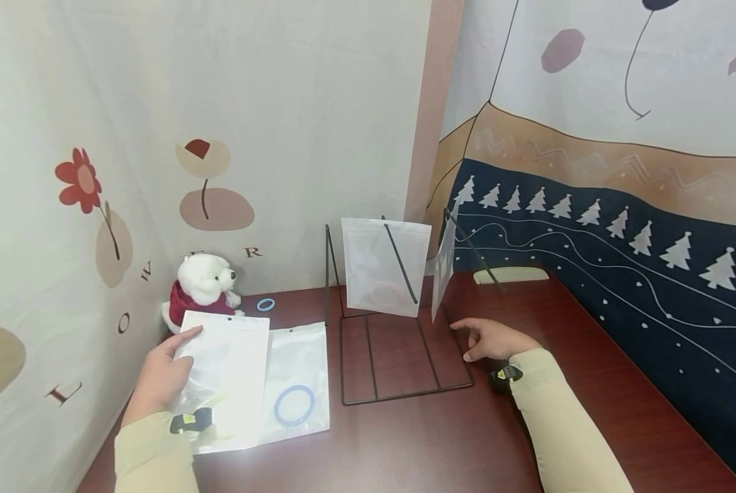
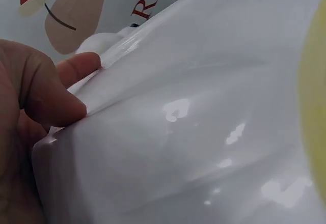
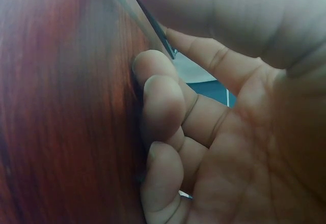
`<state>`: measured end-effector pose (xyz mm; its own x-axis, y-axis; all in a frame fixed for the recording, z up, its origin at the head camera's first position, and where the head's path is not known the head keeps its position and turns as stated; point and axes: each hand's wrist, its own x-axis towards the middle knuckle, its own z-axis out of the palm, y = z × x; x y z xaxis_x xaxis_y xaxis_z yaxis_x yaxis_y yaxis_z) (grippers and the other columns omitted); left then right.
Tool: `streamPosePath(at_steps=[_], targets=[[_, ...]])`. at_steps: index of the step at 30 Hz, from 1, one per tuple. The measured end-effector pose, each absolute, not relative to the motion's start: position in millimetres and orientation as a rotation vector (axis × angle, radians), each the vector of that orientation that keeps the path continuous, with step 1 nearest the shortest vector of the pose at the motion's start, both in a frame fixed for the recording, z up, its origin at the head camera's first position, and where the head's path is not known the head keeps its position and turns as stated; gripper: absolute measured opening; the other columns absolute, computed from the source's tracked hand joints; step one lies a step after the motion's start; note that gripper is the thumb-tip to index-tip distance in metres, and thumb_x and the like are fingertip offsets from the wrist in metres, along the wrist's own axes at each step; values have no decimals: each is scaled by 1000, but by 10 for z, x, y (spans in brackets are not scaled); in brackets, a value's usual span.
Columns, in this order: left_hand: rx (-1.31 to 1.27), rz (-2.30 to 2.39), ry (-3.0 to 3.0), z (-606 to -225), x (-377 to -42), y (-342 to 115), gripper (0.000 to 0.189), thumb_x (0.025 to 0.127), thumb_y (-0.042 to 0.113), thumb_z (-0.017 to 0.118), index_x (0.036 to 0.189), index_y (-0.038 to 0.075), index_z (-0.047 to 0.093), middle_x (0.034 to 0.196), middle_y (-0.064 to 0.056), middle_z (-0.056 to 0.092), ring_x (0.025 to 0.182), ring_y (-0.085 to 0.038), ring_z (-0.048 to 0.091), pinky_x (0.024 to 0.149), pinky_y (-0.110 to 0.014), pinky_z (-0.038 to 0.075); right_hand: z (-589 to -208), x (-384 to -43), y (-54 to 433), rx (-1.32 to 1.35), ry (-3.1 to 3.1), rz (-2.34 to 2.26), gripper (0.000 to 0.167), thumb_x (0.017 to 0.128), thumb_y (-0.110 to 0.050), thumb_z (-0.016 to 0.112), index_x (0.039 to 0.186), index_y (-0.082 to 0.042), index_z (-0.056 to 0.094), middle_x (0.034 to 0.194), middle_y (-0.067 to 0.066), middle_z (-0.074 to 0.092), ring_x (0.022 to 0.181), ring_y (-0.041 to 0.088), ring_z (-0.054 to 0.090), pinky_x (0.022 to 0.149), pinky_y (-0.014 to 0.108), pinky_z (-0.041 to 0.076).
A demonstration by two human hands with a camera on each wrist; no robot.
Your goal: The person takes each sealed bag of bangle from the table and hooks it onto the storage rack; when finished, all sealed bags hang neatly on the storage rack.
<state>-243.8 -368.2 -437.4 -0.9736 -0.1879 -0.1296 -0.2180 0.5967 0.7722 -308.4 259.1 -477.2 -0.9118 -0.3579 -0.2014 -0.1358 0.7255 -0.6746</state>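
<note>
In the head view my left hand [image 1: 162, 383] pinches the left edge of a white zip bag [image 1: 235, 363]. Its thumb and a finger grip the film in the left wrist view, where part of a yellow ring [image 2: 315, 96] shows. Beside and partly under it lies another bag holding a blue ring [image 1: 294, 405]. A black wire rack [image 1: 404, 395] stands at centre. One white bag [image 1: 374, 267] hangs on its slanted prong, and a second bag [image 1: 444, 270] is seen nearly edge-on. My right hand [image 1: 493, 340] is at the rack's right base rail, fingers loosely bent; contact is unclear.
A white plush bear [image 1: 204, 277] in dark red sits at the back left, with a small blue ring [image 1: 265, 305] next to it. A pale flat object [image 1: 511, 274] lies at the back right. Printed cloth walls border the reddish-brown table [image 1: 441, 445].
</note>
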Motion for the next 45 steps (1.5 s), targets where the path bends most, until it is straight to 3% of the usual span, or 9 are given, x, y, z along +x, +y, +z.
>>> streamPosePath(at_steps=[6, 10, 13, 19, 24, 31, 37, 42, 45], targets=[[-412, 1450, 2793, -4316, -2414, -3623, 64, 99, 7, 38, 163, 9, 38, 173, -27, 15, 158, -54, 12, 120, -77, 22, -4758, -3086, 2585, -398, 2617, -979, 66, 84, -2, 82, 145, -10, 60, 84, 6, 59, 77, 21, 55, 66, 34, 48], [-470, 1481, 2888, -4341, -2400, -3594, 49, 105, 14, 47, 154, 8, 53, 159, -26, 45, 138, -41, 45, 102, -54, 45, -4755, -3074, 2575, -387, 2621, -981, 66, 84, -2, 83, 145, -11, 61, 83, 6, 59, 75, 21, 55, 64, 34, 48], [-482, 1516, 2935, -4350, -2394, -3573, 43, 108, 21, 53, 148, 6, 58, 151, -22, 53, 128, -34, 48, 97, -48, 47, -4761, -3056, 2568, -366, 2624, -988, 66, 83, -2, 83, 145, -12, 62, 83, 6, 58, 75, 21, 55, 64, 34, 47], [-404, 1620, 2935, -4320, -2382, -3563, 42, 106, 14, 53, 147, 4, 55, 165, -24, 39, 155, -46, 30, 123, -69, 27, -4780, -3016, 2563, -367, 2626, -986, 65, 84, -3, 83, 145, -11, 61, 84, 6, 58, 75, 21, 55, 63, 33, 48], [-298, 1617, 2970, -4327, -2381, -3546, 48, 103, 3, 50, 150, 4, 53, 169, -27, 29, 158, -53, 16, 124, -74, 17, -4799, -2987, 2604, -401, 2636, -990, 65, 84, -2, 83, 144, -9, 61, 80, 5, 58, 72, 20, 55, 61, 34, 48], [-280, 1574, 2998, -4290, -2359, -3547, 65, 91, -6, 45, 156, 6, 48, 171, -28, 23, 151, -48, 29, 108, -60, 36, -4851, -3032, 2604, -384, 2648, -994, 64, 83, -3, 84, 142, -13, 63, 85, 5, 60, 78, 22, 57, 66, 35, 50], [-242, 1662, 2973, -4264, -2343, -3536, 66, 89, -8, 43, 154, 2, 48, 171, -28, 22, 160, -49, 10, 126, -72, 14, -4860, -3022, 2597, -381, 2657, -981, 63, 83, -3, 84, 142, -13, 64, 86, 5, 60, 79, 22, 57, 66, 35, 50], [-300, 1613, 3015, -4218, -2315, -3496, 60, 92, -5, 45, 151, 6, 53, 162, -24, 41, 141, -39, 42, 104, -35, 47, -4857, -3027, 2602, -386, 2652, -987, 63, 83, -3, 84, 142, -13, 64, 83, 5, 60, 76, 21, 57, 64, 35, 49], [-329, 1575, 3078, -4191, -2295, -3455, 49, 98, 2, 49, 146, 8, 59, 144, -20, 57, 116, -26, 49, 76, -17, 42, -4847, -3030, 2602, -388, 2654, -985, 63, 83, -3, 84, 142, -13, 64, 83, 5, 60, 75, 21, 57, 64, 35, 49]])
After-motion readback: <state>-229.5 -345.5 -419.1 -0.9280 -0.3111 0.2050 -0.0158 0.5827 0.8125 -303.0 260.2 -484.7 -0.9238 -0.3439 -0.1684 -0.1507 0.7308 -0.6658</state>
